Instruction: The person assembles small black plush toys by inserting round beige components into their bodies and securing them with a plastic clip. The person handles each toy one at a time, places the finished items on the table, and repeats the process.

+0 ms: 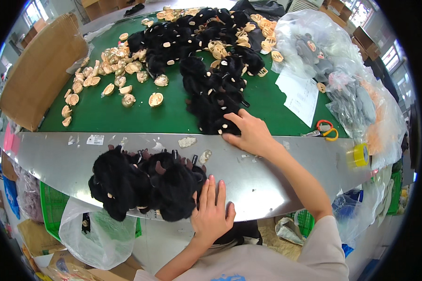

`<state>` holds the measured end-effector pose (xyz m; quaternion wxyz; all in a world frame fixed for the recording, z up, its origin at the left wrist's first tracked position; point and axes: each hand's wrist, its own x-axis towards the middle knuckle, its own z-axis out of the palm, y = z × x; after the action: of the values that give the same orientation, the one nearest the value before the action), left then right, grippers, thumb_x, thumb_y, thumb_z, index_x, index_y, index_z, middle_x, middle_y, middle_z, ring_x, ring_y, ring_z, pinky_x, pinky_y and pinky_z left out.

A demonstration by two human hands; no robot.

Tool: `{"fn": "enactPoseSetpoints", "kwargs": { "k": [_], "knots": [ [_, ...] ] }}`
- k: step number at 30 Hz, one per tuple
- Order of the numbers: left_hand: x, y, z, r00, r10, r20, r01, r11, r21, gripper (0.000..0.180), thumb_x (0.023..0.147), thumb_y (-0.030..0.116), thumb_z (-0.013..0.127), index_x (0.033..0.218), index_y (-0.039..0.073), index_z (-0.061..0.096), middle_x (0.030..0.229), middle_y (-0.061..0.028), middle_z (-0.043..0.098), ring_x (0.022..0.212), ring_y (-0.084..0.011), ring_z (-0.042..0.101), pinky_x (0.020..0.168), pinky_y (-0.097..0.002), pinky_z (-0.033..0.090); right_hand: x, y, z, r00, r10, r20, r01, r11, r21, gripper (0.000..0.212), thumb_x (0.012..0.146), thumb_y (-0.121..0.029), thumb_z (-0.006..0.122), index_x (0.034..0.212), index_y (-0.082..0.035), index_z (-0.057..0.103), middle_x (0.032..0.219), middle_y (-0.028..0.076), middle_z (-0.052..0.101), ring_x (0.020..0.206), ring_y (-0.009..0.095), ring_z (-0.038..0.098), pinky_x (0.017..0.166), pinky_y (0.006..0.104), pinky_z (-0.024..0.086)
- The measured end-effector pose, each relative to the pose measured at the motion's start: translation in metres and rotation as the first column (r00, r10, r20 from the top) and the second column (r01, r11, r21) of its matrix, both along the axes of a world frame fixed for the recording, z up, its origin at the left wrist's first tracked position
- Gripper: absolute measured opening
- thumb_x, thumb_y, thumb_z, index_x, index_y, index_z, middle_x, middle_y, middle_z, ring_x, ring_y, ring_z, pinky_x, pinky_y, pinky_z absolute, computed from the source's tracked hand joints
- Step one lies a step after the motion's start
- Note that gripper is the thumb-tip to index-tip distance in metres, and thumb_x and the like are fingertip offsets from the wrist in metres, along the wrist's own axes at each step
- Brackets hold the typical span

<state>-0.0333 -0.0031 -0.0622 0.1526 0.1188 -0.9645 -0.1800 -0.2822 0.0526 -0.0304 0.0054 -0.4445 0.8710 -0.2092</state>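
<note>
A cluster of black plush toys (173, 189) with small brown horn-like pieces and beige parts lies on the metal ledge at front left. My left hand (213, 213) is open, its fingers stretched out along the right side of that cluster. At the near edge of the green surface, my right hand (251, 133) has its thumb and forefinger on either side of a black plush toy (215, 119), the closest of a row. The tips of its other fingers are hidden. More black plush toys (187, 40) are heaped farther back.
Beige and gold half-shell pieces (119, 61) lie scattered at left. A cardboard sheet (42, 70) stands at the left edge. To the right are a paper sheet (297, 96), scissors (330, 130), yellow tape (360, 154) and plastic bags of plush (314, 42). A clear bag (98, 234) hangs below.
</note>
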Motion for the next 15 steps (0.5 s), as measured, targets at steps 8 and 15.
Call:
{"fn": "enactPoseSetpoints", "kwargs": {
  "k": [8, 15],
  "knots": [
    [0.015, -0.005, 0.009, 0.929, -0.057, -0.366, 0.257, 0.810, 0.526, 0.056, 0.083, 0.023, 0.065, 0.131, -0.002, 0.053, 0.130, -0.0180, 0.057, 0.117, -0.0299, 0.056, 0.103, -0.0456, 0.040, 0.074, 0.037, 0.051, 0.995, -0.035, 0.097, 0.075, 0.896, -0.438, 0.020, 0.076, -0.012, 0.072, 0.095, -0.010, 0.069, 0.079, 0.007, 0.057, 0.057, 0.019, 0.056, 0.053, 0.0328, 0.045],
    [0.012, -0.012, 0.044, 0.969, 0.131, -0.207, 0.227, -0.153, 0.962, 0.048, 0.087, 0.013, 0.067, 0.128, -0.006, 0.051, 0.118, -0.0071, 0.060, 0.105, -0.0132, 0.057, 0.093, -0.0302, 0.046, 0.176, 0.083, 0.035, 0.935, 0.201, -0.292, -0.309, 0.866, -0.393, 0.032, 0.058, -0.014, 0.072, 0.090, -0.016, 0.073, 0.084, 0.006, 0.058, 0.060, 0.018, 0.057, 0.050, 0.0283, 0.046]
  ]
}}
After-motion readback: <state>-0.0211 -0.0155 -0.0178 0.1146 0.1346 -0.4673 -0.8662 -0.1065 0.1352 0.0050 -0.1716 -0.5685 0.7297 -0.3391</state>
